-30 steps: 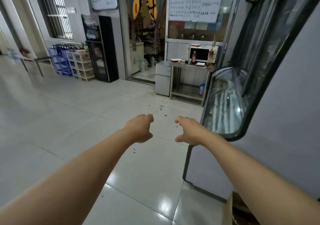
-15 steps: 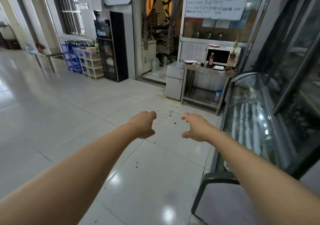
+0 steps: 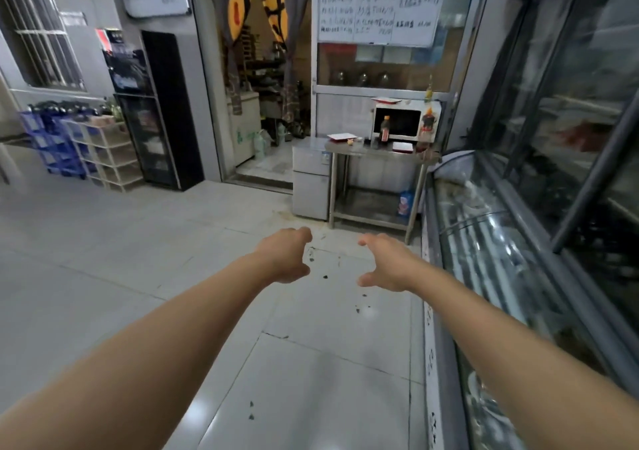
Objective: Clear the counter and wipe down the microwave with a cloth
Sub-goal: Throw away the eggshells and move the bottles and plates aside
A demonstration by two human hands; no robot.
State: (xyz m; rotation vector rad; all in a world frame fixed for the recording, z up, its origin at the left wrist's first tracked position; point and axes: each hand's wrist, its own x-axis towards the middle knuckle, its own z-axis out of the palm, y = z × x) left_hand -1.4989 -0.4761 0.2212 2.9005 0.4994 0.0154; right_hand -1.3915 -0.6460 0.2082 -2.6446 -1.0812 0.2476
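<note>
Left hand [image 3: 285, 256] and right hand [image 3: 385, 264] hang loosely curled, holding nothing, because the microwave [image 3: 401, 121] and cluttered counter [image 3: 377, 150] stand well beyond both; no cloth appears, possibly blurred.

Eatery: display case [image 3: 501, 242], menu whiteboard [image 3: 380, 0] (handwritten), steel counter [image 3: 377, 150]

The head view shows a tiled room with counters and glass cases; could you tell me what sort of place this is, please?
Probably a small eatery or canteen. A handwritten whiteboard hangs by the doorway like a menu, a microwave stands on a steel counter, and a glass display case runs along the right.
</note>
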